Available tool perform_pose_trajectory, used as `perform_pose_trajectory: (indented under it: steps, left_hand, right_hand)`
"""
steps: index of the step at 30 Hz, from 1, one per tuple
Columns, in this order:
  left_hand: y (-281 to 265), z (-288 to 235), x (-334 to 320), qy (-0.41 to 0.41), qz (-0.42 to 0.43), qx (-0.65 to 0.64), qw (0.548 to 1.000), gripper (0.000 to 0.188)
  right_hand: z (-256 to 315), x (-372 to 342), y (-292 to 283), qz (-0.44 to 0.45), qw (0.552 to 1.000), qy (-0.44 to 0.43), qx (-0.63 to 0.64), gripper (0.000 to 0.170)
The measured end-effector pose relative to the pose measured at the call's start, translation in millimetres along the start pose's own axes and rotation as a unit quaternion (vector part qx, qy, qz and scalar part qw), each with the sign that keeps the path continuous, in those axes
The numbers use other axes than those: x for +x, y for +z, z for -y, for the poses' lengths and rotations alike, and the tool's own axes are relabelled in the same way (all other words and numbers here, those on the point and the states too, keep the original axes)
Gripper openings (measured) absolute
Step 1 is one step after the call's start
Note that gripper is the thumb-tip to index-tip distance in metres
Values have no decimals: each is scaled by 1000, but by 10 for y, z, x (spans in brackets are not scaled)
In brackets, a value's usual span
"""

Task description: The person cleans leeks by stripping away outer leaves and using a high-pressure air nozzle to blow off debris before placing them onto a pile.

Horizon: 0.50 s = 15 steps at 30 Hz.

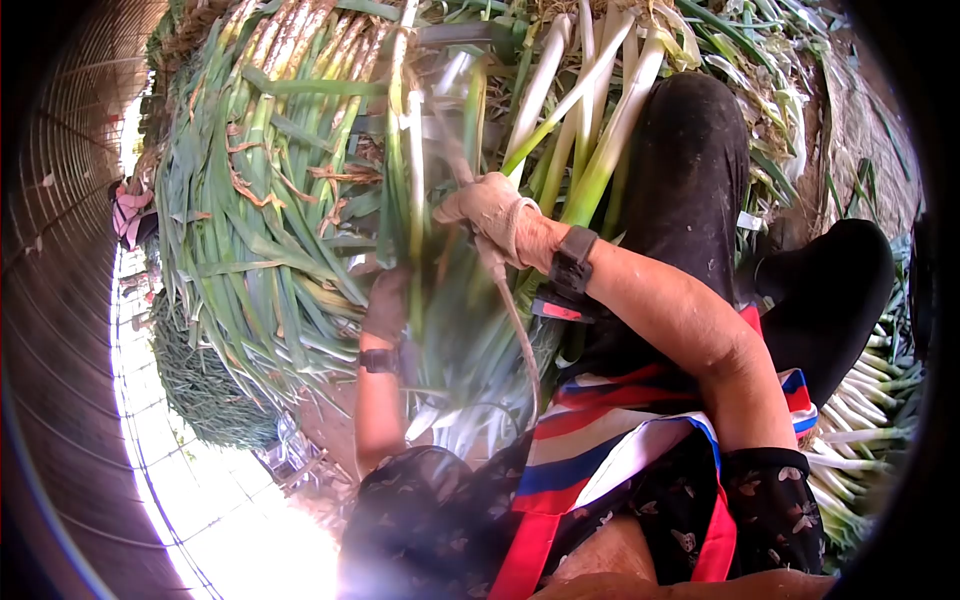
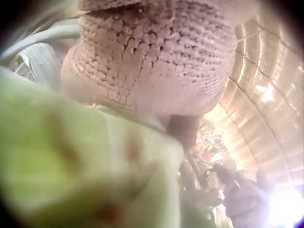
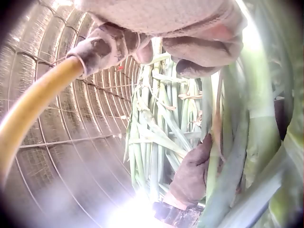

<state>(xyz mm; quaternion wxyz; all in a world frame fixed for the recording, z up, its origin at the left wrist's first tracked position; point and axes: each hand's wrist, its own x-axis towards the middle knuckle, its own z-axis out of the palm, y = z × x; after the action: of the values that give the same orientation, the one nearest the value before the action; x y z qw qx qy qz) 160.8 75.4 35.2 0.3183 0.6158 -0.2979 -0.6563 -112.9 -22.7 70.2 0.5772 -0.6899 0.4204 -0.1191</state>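
My gloved right hand (image 1: 492, 212) grips an air-gun-like tool with a hose (image 1: 525, 345); the hose trails down toward the lap. In the right wrist view, the yellow hose (image 3: 40, 104) joins a fitting beside the glove. My left hand (image 1: 385, 305), also gloved, holds a long green onion (image 1: 416, 170) low on its green leaves, its white shank pointing away from me. From the right wrist, the left glove (image 3: 190, 175) shows against the stalk. A broad green leaf (image 2: 85, 156) fills much of the left wrist view, below the glove (image 2: 152, 61). Blur covers the leaves between the hands.
A large heap of green onions (image 1: 260, 190) lies to the left. Several white-shanked onions (image 1: 590, 100) lie beside the dark-trousered leg (image 1: 690, 170), with more onions (image 1: 860, 410) at far right. A ribbed, gridded wall (image 1: 70, 200) curves along the left.
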Motion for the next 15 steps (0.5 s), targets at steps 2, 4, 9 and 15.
perform_pose_trajectory:
  steps: [2, 4, 9, 15]
  left_hand:
    - [-56, 11, 1, 52, 2, 127, 991, 29]
    - [-112, 13, 9, 173, 18, 385, 906, 29]
    - [-183, 62, 60, 238, 21, 493, 837, 19]
    - [-244, 227, 70, 104, -1, 150, 983, 22]
  right_hand:
    - [52, 11, -42, 24, 991, 57, 118, 34]
    - [122, -31, -89, 18, 952, 76, 297, 18]
    - [119, 74, -161, 41, 941, 53, 332, 27]
    - [204, 262, -168, 1, 947, 160, 280, 37]
